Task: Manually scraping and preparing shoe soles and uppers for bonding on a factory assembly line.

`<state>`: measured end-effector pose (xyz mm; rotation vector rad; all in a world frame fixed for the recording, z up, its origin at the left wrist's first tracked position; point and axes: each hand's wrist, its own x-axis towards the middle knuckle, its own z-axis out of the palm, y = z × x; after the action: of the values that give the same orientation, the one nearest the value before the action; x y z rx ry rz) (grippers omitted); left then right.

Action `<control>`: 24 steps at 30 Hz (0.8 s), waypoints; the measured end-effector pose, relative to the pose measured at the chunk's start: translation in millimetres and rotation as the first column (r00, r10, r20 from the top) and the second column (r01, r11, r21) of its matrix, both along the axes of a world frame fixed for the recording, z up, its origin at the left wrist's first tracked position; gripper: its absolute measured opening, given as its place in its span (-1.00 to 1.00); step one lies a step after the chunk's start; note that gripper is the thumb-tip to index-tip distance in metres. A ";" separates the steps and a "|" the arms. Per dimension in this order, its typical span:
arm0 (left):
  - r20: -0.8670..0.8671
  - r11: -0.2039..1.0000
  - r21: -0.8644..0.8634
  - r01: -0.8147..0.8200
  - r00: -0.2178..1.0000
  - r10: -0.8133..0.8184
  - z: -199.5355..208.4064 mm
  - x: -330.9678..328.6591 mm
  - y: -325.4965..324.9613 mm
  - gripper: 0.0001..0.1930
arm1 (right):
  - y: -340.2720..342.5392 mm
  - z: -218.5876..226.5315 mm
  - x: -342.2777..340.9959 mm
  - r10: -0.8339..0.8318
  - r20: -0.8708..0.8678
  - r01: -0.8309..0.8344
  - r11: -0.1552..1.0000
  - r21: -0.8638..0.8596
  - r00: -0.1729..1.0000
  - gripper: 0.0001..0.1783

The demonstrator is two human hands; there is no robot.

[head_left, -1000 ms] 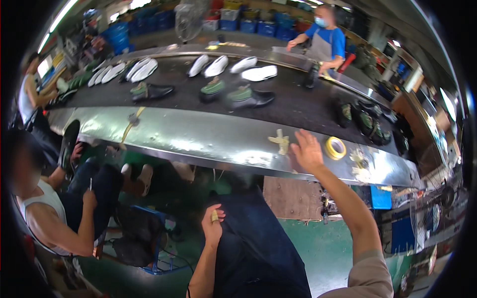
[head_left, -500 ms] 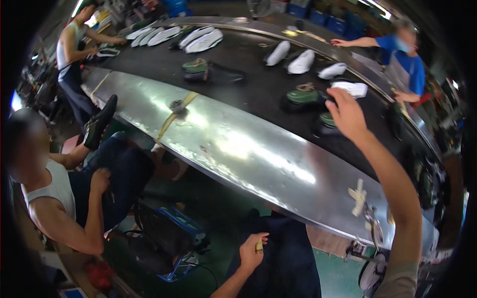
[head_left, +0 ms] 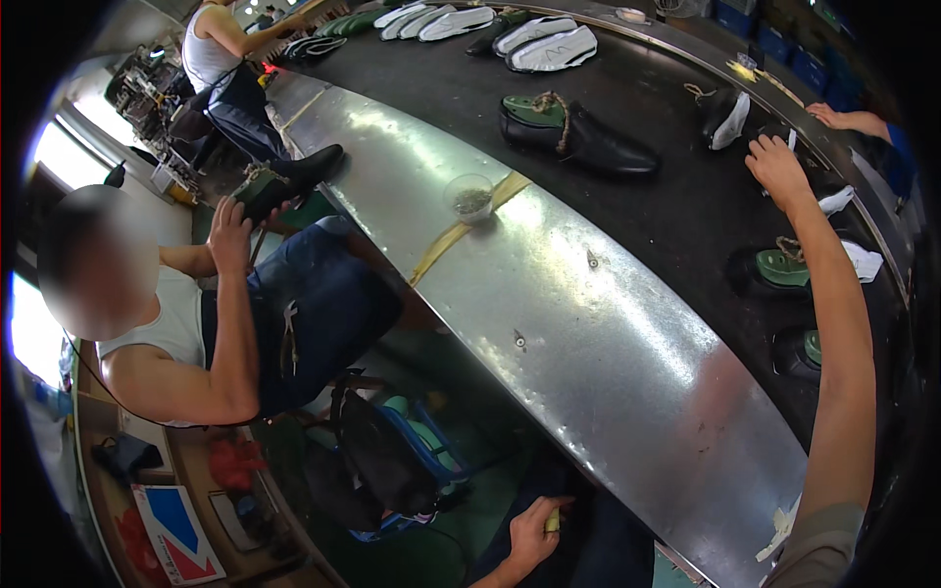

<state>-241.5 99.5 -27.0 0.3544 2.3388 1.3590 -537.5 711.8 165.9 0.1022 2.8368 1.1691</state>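
My right hand point(head_left: 779, 174) reaches over the dark work surface point(head_left: 647, 108) with its fingers apart, holding nothing that I can see. Just beyond its fingertips stands a narrow white edge, perhaps of a sole. To its left is a black shoe upper with a white sole point(head_left: 729, 122). Below my forearm lie black shoes with green insides point(head_left: 781, 267), beside a white sole point(head_left: 863, 262). Low in the picture, my left hand point(head_left: 532, 537) rests curled over my dark trousers. Something small and yellow point(head_left: 553, 520) shows at its fingers; whether it is held or wrapped round a finger is unclear.
A shiny metal ledge point(head_left: 627, 343) runs along the near side, carrying a clear cup point(head_left: 469, 199). A black shoe point(head_left: 583, 142) and white soles point(head_left: 554, 44) lie farther off. A seated person point(head_left: 230, 284) at left holds a black shoe; others work beyond. A stool point(head_left: 417, 451) stands below.
The view has swung right and toward the left-hand co-worker. My right hand now lies farther out, near the back row of soles. My left hand stays low over my lap.
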 end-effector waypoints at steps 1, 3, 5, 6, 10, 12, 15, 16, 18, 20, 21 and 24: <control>-0.013 1.000 -0.003 0.013 1.000 -0.013 1.3 -1.7 -0.3 -0.39 | -10.7 12.9 5.6 0.026 0.059 -0.032 0.996 0.087 0.998 -0.38; -0.023 0.999 0.008 0.044 0.999 -0.044 4.5 -2.8 1.1 -0.38 | -30.3 37.6 37.6 0.094 -0.092 -0.103 0.990 -0.098 0.991 -0.39; -0.030 0.997 0.045 0.060 0.998 -0.059 4.3 -1.2 1.9 -0.41 | -50.9 59.4 70.7 0.153 -0.447 -0.316 0.894 -0.317 0.881 -0.38; -0.013 0.994 0.075 0.079 0.997 -0.079 4.0 0.1 1.8 -0.44 | -63.9 72.6 89.0 0.144 -0.632 -0.427 0.845 -0.321 0.761 -0.38; 0.065 0.979 0.184 0.089 0.993 -0.102 6.7 14.8 -6.7 -0.34 | -139.1 111.2 153.4 -0.471 -0.774 -0.542 0.554 -0.632 0.422 -0.40; 0.124 0.979 0.171 0.113 0.983 -0.135 -6.6 24.6 -11.0 -0.19 | -186.1 105.5 210.8 -0.704 -0.654 -0.680 0.337 -0.651 0.277 -0.39; 0.201 0.937 0.330 0.114 0.961 -0.188 -10.4 39.2 -14.3 -0.15 | -278.9 91.7 313.3 -0.840 -0.477 -0.899 -0.027 -0.436 0.257 -0.37; 0.244 0.918 0.379 0.117 0.944 -0.221 -4.7 42.5 -16.2 -0.18 | -305.4 81.1 348.4 -0.871 -0.410 -0.941 -0.152 -0.301 0.272 -0.39; 0.403 0.900 0.436 0.017 0.890 -0.213 -9.9 55.8 -23.8 -0.25 | -377.0 83.8 408.1 -0.812 -0.371 -0.891 -0.379 -0.248 0.449 -0.45; 0.372 0.788 0.613 -0.045 0.897 -0.238 -26.4 67.2 -35.7 -0.30 | -400.3 31.1 477.6 -0.735 -0.248 -0.763 -0.530 -0.371 0.631 -0.55; 0.372 0.804 0.595 -0.016 0.892 -0.258 -4.5 74.3 -39.0 -0.37 | -417.8 0.7 501.7 -0.802 -0.124 -0.724 -0.446 -0.526 0.584 -0.57; 0.377 0.661 0.732 0.163 0.711 -0.593 51.4 111.2 -42.6 -0.44 | -456.4 -58.4 553.5 -0.777 0.092 -0.283 -0.333 -0.899 0.623 -0.60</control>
<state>-130.4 57.0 24.3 0.5191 1.1086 1.7022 16.1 255.4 107.5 1.2893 2.5728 -1.9744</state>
